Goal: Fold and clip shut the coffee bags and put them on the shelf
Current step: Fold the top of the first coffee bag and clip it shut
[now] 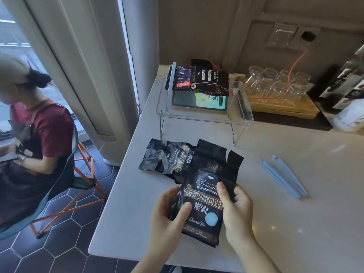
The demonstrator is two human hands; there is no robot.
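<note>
Both hands, left and right, gripped the bag, thumbs on front; it looked light, crinkly, best folded at its torn top.

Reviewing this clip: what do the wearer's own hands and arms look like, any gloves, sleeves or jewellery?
Both are bare: the left hand and right hand wear no gloves, and no rings, watch or bracelet show. Both forearms are uncovered down to the frame's bottom edge, with no sleeve in view. Nails look short and unpainted.
</note>
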